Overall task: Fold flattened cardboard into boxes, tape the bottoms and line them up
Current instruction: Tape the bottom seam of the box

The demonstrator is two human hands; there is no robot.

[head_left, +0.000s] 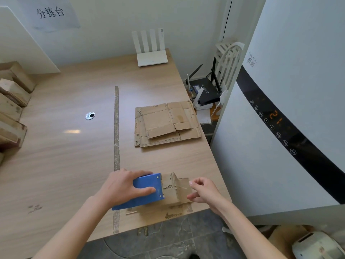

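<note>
A small folded cardboard box (pixel 173 193) sits at the table's near edge with its flaps turned up. My left hand (pixel 119 186) grips a blue tape dispenser (pixel 143 191) laid against the box's left side. My right hand (pixel 203 191) is at the box's right side, thumb and fingers curled as if pinching a clear strip of tape; the tape itself is hard to make out. A stack of flattened cardboard (pixel 166 124) lies further back on the right of the table.
Finished boxes (pixel 11 109) line the table's left edge. A white router (pixel 152 53) stands at the back, a cable hole (pixel 90 115) mid-table, an old tape strip (pixel 116 131) down the middle. A tall white appliance (pixel 289 128) stands close on the right.
</note>
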